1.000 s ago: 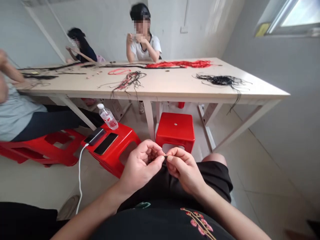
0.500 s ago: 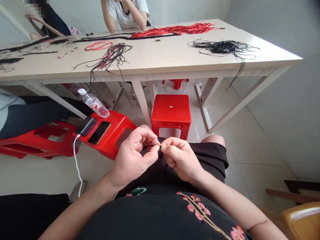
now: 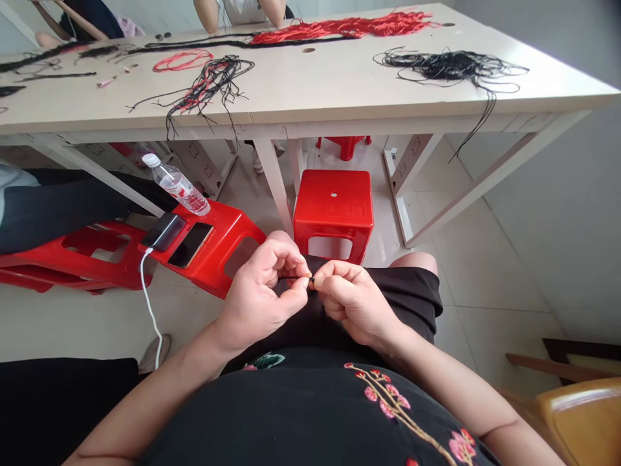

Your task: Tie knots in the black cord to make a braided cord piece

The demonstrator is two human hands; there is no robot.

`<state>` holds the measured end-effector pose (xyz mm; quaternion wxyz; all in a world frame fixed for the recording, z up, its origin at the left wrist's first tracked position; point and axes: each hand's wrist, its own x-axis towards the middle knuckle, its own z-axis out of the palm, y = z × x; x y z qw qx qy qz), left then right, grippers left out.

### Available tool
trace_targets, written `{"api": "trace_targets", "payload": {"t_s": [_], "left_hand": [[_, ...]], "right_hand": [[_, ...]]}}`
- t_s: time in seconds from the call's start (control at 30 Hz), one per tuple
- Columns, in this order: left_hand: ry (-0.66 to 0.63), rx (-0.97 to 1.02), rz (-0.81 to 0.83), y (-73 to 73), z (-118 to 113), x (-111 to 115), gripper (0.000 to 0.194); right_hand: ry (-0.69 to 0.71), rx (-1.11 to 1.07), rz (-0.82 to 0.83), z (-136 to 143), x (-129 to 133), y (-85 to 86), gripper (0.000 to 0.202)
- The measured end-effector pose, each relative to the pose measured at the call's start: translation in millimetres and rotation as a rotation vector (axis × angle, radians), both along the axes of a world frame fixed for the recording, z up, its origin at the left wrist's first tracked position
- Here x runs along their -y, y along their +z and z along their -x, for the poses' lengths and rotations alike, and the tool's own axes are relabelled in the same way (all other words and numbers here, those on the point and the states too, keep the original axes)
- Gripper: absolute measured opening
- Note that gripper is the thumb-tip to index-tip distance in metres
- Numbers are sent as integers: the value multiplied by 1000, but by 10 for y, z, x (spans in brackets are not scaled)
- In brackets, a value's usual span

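Note:
Above my lap, my left hand [image 3: 264,291] pinches a thin black cord [image 3: 291,278] between thumb and forefinger. Fingertip to fingertip with it, my right hand [image 3: 354,298] pinches the same cord, where a small dark bit shows between the two thumbs. Whether that bit is a knot or the cord's end I cannot make out. The cord runs back into the curl of my left fingers, and the rest of it is hidden by my hands and lost against the dark clothing.
Ahead is a pale table [image 3: 310,97] bearing black cords [image 3: 451,68], red cords [image 3: 344,27] and a mixed bundle [image 3: 208,84]. A red stool [image 3: 333,200] stands before me. Another stool [image 3: 226,223] holds a bottle [image 3: 177,184], phone [image 3: 191,244] and power bank [image 3: 163,231]. People sit opposite and at left.
The view has tipped down slightly, so the table and stools sit differently in the picture. Both hands keep their pinch on the cord with hardly any movement.

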<state>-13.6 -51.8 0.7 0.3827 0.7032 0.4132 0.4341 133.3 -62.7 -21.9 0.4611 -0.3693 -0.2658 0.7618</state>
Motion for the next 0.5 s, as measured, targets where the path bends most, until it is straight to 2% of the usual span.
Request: {"api": "trace_targets", "payload": {"t_s": [0.1,0.3,0.5], "left_hand": [[-8,2,13,-16,14,0,23],[-90,-41,94,25,44,1,27],[-190,-266,-37,47,92,-4,30]], "right_hand": [[51,-61,29,-6,-4,-22,18],[94,-26,-70,-51,5,-53,23],[189,97,-159,-90,40,-137,25]]}}
